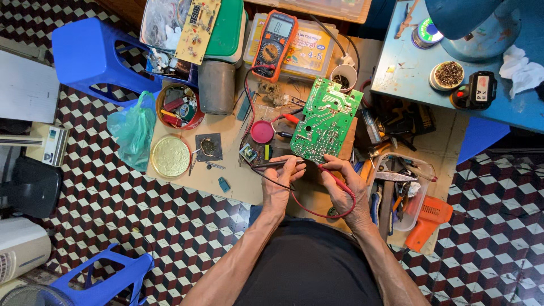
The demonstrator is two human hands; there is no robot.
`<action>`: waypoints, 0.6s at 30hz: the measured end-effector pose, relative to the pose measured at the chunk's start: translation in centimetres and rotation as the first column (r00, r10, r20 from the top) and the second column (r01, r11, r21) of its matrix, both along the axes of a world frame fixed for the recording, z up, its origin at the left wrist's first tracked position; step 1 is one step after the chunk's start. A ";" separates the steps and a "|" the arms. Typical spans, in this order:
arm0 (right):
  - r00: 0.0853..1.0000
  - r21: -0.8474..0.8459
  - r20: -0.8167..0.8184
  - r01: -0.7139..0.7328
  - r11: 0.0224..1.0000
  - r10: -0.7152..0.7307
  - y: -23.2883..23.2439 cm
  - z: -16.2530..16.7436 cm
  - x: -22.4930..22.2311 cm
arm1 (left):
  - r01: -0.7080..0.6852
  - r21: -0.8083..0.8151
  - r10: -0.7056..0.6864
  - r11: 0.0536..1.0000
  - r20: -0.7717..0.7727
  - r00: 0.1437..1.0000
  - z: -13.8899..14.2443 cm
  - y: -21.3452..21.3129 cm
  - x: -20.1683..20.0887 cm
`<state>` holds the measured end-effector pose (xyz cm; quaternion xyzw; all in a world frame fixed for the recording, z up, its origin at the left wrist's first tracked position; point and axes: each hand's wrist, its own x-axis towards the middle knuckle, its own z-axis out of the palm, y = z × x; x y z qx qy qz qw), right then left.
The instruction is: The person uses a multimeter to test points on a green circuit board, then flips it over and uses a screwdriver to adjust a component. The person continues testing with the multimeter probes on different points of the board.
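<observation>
A green circuit board (324,120) lay tilted toward one o'clock on the wooden worktop. A black probe (277,164) and a red probe (334,174) met its six o'clock edge, their leads looping below.

Electronics repair workshop — multimeter (274,42), circuit boards (324,120), scattered tools (396,187).

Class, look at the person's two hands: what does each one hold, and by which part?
The left hand holds a black test probe by its handle. The right hand holds a red test probe by its handle, near the green circuit board.
</observation>
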<state>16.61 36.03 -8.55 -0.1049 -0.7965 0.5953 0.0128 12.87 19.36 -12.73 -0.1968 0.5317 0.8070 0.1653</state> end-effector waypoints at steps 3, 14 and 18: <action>1.000 0.017 -0.002 -0.006 1.000 0.006 -0.1 0.1 0.0 | -0.014 0.024 0.014 1.000 0.004 1.000 0.0 -0.2 0.1; 1.000 0.027 0.025 0.015 1.000 -0.015 -0.7 1.6 -0.5 | 0.015 0.124 -0.016 0.992 0.006 1.000 1.3 0.1 0.8; 0.998 0.072 0.044 0.037 0.997 -0.040 -0.8 1.6 -0.6 | -0.021 -0.057 0.020 0.998 -0.017 1.000 0.7 0.4 0.9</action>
